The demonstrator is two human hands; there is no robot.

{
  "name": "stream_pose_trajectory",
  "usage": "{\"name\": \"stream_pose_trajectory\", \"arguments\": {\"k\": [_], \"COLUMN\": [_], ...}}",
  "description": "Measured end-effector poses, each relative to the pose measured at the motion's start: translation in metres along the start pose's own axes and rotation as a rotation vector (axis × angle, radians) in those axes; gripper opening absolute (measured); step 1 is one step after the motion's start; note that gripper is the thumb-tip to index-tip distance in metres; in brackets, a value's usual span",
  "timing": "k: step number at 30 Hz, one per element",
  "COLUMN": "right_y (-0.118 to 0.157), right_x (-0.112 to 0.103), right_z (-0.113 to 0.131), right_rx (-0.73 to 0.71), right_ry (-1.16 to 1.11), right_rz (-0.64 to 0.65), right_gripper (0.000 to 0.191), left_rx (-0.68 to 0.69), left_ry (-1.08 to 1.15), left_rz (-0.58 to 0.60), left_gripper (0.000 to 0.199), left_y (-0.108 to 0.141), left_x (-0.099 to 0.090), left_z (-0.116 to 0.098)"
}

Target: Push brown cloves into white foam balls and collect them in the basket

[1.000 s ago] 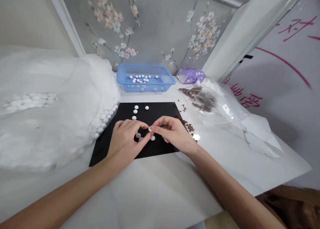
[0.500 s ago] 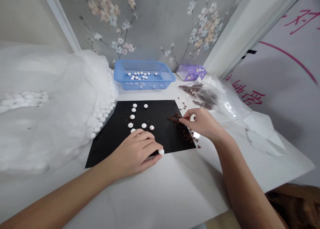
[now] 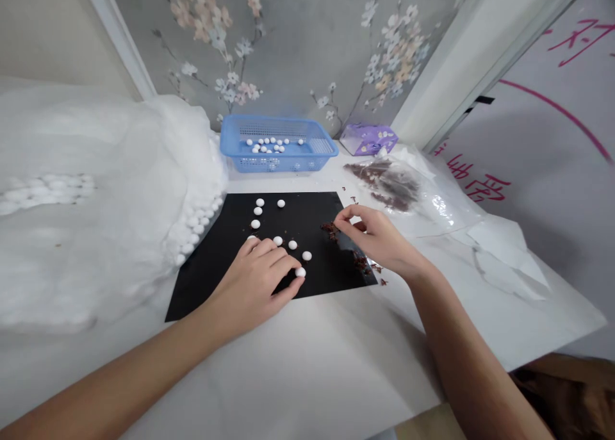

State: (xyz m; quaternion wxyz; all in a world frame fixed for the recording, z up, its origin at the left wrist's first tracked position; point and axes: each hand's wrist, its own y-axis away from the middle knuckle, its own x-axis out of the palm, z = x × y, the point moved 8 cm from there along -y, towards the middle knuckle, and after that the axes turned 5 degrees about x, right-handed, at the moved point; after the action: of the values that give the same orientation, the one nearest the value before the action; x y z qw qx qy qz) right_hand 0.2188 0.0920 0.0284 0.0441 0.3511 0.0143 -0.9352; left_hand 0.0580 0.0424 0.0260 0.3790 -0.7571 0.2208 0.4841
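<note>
My left hand [image 3: 262, 277] pinches a small white ball [image 3: 300, 272] between thumb and forefinger, low over the black mat [image 3: 331, 267]. More white balls [image 3: 293, 244] lie scattered on the mat, some partly covered by my fingers. At the mat's right edge, my right hand [image 3: 372, 235] has thumb and forefinger pressed together beside a heap of small dark red-brown pieces [image 3: 330, 230]. What sits between those fingertips is too small to make out. Another cluster of the brown pieces [image 3: 365, 264] lies under and past this hand.
Behind the mat stands a blue plastic basket [image 3: 278, 164] with several white balls. To its right are a purple packet [image 3: 369, 139] and a clear bag of brown pieces [image 3: 394, 180]. A large translucent bag of white balls [image 3: 120, 235] fills the left. Crumpled white paper [image 3: 509, 254] lies right.
My left hand has shifted slightly left and away from me with the ball, uncovering another ball on the mat. My right hand has moved a little left, nearer the brown heap.
</note>
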Motion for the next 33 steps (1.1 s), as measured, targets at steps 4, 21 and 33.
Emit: {"name": "stream_pose_trajectory", "arguments": {"k": [4,21,33], "right_y": [0.006,0.008,0.010], "right_x": [0.024,0.058,0.059], "right_z": [0.005,0.015,0.016], "right_rx": [0.081,0.083,0.123], "right_ry": [-0.183,-0.419,-0.865], "right_rz": [0.184,0.272,0.362], "right_gripper": [0.017,0.016,0.018], "left_rx": [-0.061,-0.122,-0.127], "left_ry": [-0.025,-0.002,0.005], "left_rz": [-0.012,-0.037,-0.035], "left_gripper": [0.016,0.014,0.014], "left_y": [0.000,0.000,-0.001], "left_x": [-0.001,-0.002,-0.002], "left_z": [0.006,0.013,0.012]}}
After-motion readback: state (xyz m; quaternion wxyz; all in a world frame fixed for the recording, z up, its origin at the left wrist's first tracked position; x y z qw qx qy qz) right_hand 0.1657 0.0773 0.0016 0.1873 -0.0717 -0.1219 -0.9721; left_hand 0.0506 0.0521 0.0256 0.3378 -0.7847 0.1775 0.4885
